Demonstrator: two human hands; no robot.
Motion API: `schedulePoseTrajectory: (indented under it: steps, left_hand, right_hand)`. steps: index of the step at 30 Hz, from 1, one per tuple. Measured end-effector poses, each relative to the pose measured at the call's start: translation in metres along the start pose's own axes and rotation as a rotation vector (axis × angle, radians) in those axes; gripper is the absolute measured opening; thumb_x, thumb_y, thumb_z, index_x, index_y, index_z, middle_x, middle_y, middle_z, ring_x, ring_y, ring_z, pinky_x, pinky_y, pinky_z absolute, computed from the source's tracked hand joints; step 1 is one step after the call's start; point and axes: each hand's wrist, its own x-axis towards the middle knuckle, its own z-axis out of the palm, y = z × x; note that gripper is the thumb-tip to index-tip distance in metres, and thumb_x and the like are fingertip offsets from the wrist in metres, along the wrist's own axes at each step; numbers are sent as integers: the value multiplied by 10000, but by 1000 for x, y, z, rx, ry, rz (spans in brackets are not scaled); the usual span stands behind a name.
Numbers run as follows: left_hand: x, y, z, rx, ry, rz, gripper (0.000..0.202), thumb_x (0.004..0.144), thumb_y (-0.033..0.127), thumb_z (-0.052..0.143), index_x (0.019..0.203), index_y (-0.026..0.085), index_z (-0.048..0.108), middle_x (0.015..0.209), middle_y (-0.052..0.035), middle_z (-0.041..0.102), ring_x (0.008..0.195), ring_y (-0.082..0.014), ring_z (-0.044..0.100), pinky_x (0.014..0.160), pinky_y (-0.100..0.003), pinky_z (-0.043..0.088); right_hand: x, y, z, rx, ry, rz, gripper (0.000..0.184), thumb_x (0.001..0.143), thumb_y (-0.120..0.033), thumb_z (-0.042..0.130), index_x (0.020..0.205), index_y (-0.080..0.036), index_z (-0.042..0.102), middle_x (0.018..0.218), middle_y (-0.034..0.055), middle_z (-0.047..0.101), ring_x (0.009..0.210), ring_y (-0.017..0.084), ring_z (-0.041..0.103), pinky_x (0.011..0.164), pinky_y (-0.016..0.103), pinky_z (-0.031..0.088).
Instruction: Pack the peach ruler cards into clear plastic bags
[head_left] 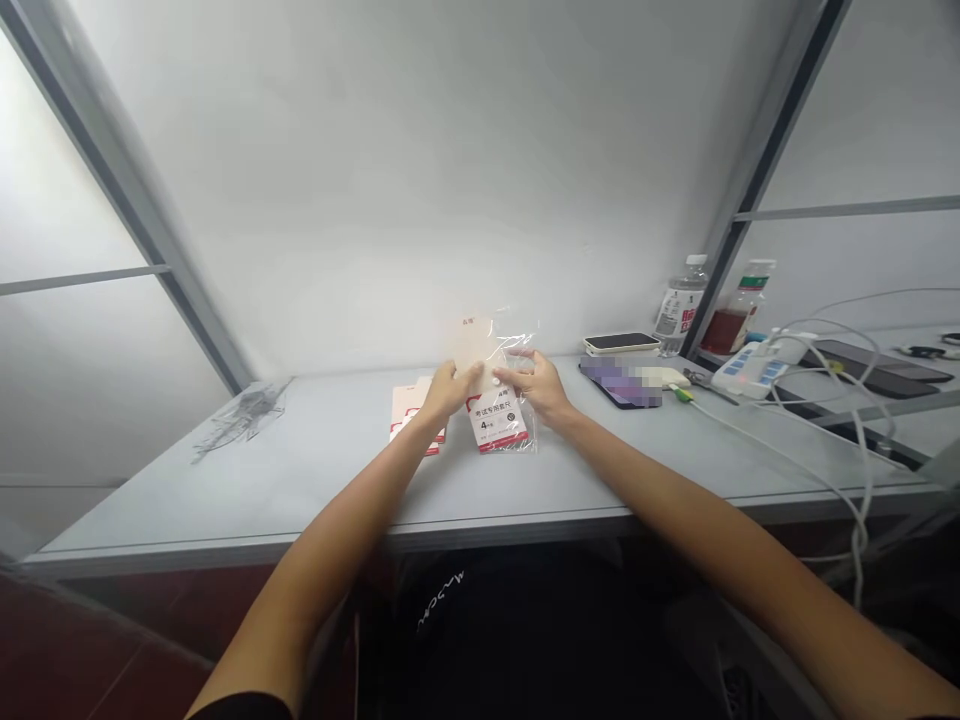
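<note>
Both of my hands meet over the middle of the table. Pinched in my left hand (450, 390) is a pale beige printed card (472, 338) that stands up towards the wall. My right hand (541, 388) grips a clear plastic packet (525, 330), its thumb in front. Below the fingers hangs a white and red printed part (499, 425) with Chinese lettering and a large 4; where it joins the beige card is hidden. Several similar printed cards (409, 402) lie overlapping on the table, partly behind my left wrist.
Crumpled clear plastic (251, 410) lies at the table's left. On the right are a phone (621, 343), a dark-edged device with a blurred face (619, 383), a clear bottle (681, 308), a bottle of dark red liquid (739, 310), a power strip (754, 368) and white cables (772, 452).
</note>
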Motion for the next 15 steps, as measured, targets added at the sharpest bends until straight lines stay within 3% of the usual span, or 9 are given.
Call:
schedulePoseTrajectory:
  steps: [5, 10, 15]
  left_hand:
    - [3, -3, -6, 6, -49, -23, 419, 719, 473, 587, 911, 104, 633, 966, -124, 667, 853, -245, 618, 709, -339, 478]
    - [6, -5, -12, -9, -235, 49, 452, 720, 510, 573, 923, 113, 651, 962, -117, 674, 915, -258, 608, 787, -365, 466]
    - [4, 1, -10, -115, -129, 3, 438, 678, 436, 643, 979, 117, 633, 1038, -130, 655, 919, -261, 616, 784, -368, 480]
  right_hand:
    - [0, 2, 0, 6, -16, 10, 648, 513, -357, 779, 1036, -203, 430, 630, -24, 637, 566, 166, 612, 533, 287, 496]
    - [2, 0, -2, 30, 37, -14, 654, 495, -308, 793, 1043, -207, 450, 574, -59, 593, 526, 149, 595, 506, 266, 480]
    - [2, -4, -5, 30, -92, 69, 505, 524, -298, 787, 927, -185, 503, 627, -8, 647, 581, 163, 624, 547, 286, 500]
